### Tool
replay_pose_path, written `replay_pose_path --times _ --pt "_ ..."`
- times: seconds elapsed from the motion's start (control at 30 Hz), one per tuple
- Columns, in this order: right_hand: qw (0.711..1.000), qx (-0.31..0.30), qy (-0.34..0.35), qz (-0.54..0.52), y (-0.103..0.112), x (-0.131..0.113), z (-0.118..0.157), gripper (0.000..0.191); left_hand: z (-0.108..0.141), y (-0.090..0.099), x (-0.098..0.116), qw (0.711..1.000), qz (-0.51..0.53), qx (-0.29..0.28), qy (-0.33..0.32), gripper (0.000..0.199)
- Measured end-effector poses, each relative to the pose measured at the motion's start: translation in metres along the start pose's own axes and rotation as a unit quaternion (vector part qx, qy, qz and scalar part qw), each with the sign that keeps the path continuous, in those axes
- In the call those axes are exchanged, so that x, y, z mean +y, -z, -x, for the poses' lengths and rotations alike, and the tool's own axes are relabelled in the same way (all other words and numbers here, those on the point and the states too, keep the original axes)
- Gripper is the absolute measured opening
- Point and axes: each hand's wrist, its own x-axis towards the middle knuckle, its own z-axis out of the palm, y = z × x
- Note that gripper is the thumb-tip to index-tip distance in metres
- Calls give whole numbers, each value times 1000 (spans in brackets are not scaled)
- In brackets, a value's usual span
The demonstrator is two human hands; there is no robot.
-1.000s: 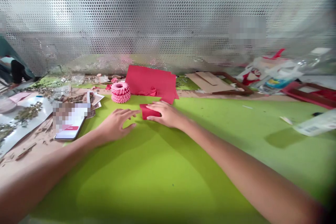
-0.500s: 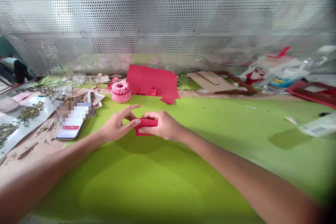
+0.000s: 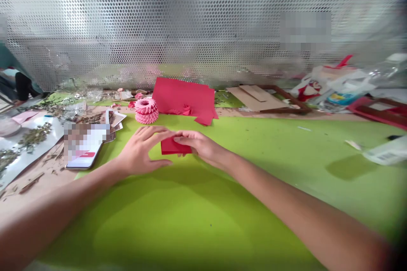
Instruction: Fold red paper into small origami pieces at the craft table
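Note:
A small folded red paper (image 3: 170,146) is pinched in my right hand (image 3: 199,144), thumb on top and fingertips showing below its lower edge. My left hand (image 3: 143,150) is open at the paper's left side, thumb and fingers spread apart; whether an index fingertip touches the top edge is hard to tell. Behind the hands stands a ring-shaped pink folded-paper piece (image 3: 146,111). Large red paper sheets (image 3: 181,95) lie beyond, with a small red folded piece (image 3: 187,110) on them.
The green tabletop (image 3: 190,220) carries a phone (image 3: 84,156) and dried plant bits (image 3: 34,133) at left. Cardboard (image 3: 257,98) and a brown frame (image 3: 299,106) lie behind. Plastic bags (image 3: 343,89) and a bottle (image 3: 388,152) are at right. A perforated metal screen (image 3: 190,21) rises behind.
My left thumb has come off the red paper and dropped, so the hand is spread wider. The paper has turned to show its flat face, with my right thumb now on top.

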Motion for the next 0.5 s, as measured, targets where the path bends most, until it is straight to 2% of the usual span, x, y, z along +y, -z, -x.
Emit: replay_pose_path --times 0.1,0.17,0.27,0.37,0.5 --pt "999 -33 -6 2 -2 0 2 31 -1 -1 4 998 -16 34 -52 33" --pt "998 -43 -8 43 -3 0 3 31 -1 -1 7 998 10 52 -47 15" --pt "991 -2 23 131 -3 -2 5 41 -2 -2 10 993 72 67 60 11" --pt "972 53 113 198 -5 -4 8 47 -3 -3 9 974 118 62 182 11" --pt "940 88 177 278 -8 -5 13 38 -4 -4 7 949 167 60 259 20"
